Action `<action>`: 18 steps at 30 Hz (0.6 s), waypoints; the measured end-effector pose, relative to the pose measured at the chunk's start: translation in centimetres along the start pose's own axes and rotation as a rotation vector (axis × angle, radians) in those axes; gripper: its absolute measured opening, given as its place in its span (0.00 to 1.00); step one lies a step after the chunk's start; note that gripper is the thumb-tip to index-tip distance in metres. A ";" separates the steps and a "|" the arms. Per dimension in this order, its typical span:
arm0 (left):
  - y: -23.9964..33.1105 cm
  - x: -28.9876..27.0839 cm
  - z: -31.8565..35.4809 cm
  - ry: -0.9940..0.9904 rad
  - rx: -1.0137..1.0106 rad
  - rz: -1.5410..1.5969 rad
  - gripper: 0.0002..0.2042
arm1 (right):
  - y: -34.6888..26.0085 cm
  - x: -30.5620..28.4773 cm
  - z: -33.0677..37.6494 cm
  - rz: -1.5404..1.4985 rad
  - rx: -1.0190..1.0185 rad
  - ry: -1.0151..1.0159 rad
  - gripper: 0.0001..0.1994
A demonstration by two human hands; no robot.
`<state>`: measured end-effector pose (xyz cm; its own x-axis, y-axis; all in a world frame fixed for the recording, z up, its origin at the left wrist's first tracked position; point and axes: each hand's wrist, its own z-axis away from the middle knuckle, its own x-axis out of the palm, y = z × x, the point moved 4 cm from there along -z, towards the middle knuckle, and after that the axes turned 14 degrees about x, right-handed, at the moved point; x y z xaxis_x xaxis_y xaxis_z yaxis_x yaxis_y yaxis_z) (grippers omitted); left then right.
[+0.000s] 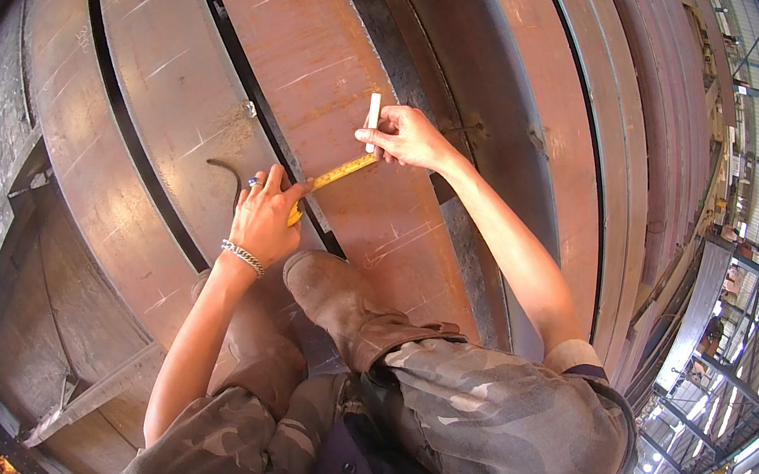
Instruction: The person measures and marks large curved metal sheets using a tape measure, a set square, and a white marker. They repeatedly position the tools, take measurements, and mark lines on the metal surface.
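My left hand (265,219), with a chain bracelet and a ring, is closed round a tape measure (295,215), mostly hidden by the fingers. Its yellow blade (344,171) runs out up and to the right, across a reddish-brown steel beam (383,213). At the blade's far end, my right hand (412,138) pinches a white chalk stick (374,110), held roughly upright. The chalk's lower end is beside the blade tip; whether it touches the steel, I cannot tell. Thin pale scratches and lines cross the beam's surface.
More long steel beams (166,75) lie side by side, with dark gaps (230,59) between them. A thin curved dark strip (227,175) is left of my left hand. My boots (326,292) rest on the beams. Shed framing (758,277) stands far right.
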<state>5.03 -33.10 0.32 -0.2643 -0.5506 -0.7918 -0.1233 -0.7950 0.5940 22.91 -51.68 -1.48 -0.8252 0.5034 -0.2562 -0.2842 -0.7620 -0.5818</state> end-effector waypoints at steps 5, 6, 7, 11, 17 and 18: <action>0.0 0.0 0.0 -0.005 0.004 0.011 0.27 | 0.1 0.2 -0.4 0.100 -0.035 -0.019 0.09; 0.0 0.0 -0.1 -0.009 0.002 0.010 0.27 | 0.0 0.3 -0.5 0.128 -0.076 -0.011 0.09; 0.0 0.0 -0.1 -0.013 0.001 0.009 0.27 | -0.2 0.3 -0.7 0.156 -0.107 -0.013 0.08; 0.1 -0.1 -0.1 0.006 0.004 0.003 0.27 | -0.4 0.4 -1.5 0.320 -0.188 -0.049 0.09; -0.1 0.0 -0.1 -0.004 -0.003 0.020 0.27 | -0.5 0.7 -2.0 0.398 -0.231 -0.045 0.09; -0.1 0.0 -0.1 -0.011 -0.007 0.025 0.27 | -0.6 0.8 -2.1 0.395 -0.235 -0.041 0.09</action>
<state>5.12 -33.02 0.21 -0.2774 -0.5679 -0.7749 -0.1102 -0.7825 0.6129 23.43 -50.01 -2.93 -0.8680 0.1726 -0.4656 0.1706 -0.7769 -0.6060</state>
